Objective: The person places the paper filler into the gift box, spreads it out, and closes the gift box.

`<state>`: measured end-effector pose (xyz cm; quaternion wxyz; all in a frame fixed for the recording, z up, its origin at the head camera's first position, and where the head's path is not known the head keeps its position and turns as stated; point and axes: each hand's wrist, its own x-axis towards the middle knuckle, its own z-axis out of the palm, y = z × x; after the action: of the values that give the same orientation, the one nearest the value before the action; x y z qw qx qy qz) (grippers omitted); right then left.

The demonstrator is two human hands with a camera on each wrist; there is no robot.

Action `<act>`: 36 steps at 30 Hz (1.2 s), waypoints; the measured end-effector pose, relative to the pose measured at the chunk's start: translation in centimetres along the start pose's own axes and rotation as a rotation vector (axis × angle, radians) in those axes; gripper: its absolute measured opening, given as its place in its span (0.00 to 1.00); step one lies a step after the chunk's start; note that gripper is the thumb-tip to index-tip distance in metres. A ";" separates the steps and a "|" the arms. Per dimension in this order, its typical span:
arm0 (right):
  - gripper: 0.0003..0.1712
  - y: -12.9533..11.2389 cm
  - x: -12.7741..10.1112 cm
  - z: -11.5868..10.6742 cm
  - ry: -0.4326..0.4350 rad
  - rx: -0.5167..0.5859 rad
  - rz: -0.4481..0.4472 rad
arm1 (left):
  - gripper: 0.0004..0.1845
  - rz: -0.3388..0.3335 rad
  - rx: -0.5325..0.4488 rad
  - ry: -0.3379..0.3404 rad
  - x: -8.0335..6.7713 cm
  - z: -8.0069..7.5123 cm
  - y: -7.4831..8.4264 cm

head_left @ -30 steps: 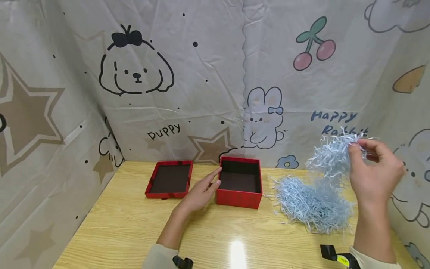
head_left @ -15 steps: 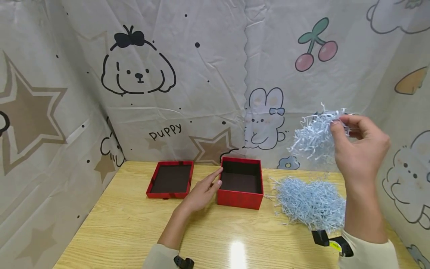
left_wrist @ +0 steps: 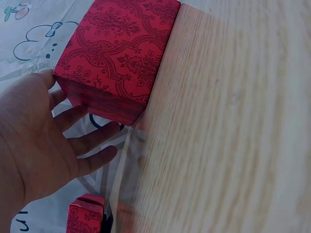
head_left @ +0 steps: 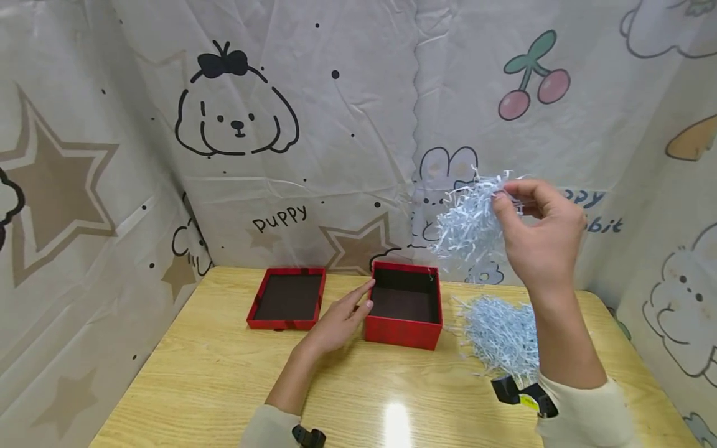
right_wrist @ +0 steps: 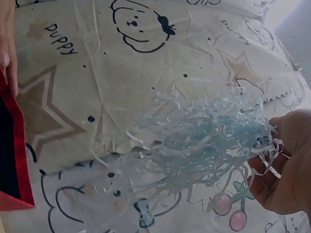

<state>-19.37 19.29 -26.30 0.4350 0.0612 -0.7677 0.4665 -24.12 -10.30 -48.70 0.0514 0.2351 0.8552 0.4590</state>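
Observation:
My right hand (head_left: 538, 233) is raised above the table and pinches a tuft of pale blue shredded paper (head_left: 469, 221), seen close in the right wrist view as the same tuft (right_wrist: 204, 141) hanging from my right hand (right_wrist: 286, 170). It hovers just right of and above the open red box (head_left: 404, 305). My left hand (head_left: 338, 317) lies flat with straight fingers against the box's left wall; the left wrist view shows the left hand (left_wrist: 43, 145) beside the patterned red box (left_wrist: 119, 53).
The red lid (head_left: 285, 297) lies upside down left of the box. A loose heap of blue shredded paper (head_left: 498, 333) lies on the wooden table (head_left: 213, 379) to the right. Printed cloth walls (head_left: 313, 124) enclose the back and sides.
My right hand lifted the tuft clear of the heap and carried it leftward toward the box. The left hand stayed against the box.

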 end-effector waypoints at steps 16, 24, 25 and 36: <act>0.06 2.4 -2.7 5.8 -0.167 0.071 0.059 | 0.30 0.032 0.044 0.021 0.1 0.0 0.1; 0.06 5.5 -5.1 7.8 -0.239 0.030 0.130 | 0.31 0.036 0.037 0.022 0.1 0.0 0.1; 0.06 5.8 -5.5 8.0 -0.247 0.031 0.140 | 0.31 0.035 0.035 0.020 0.1 0.0 0.1; 0.07 9.4 -8.8 9.7 -0.411 0.115 0.277 | 0.31 0.017 0.018 0.013 0.0 0.0 0.2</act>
<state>-24.61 14.32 -40.74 0.1977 0.0734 -0.8131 0.5426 -24.08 -10.21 -48.47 0.0397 0.2399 0.8576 0.4532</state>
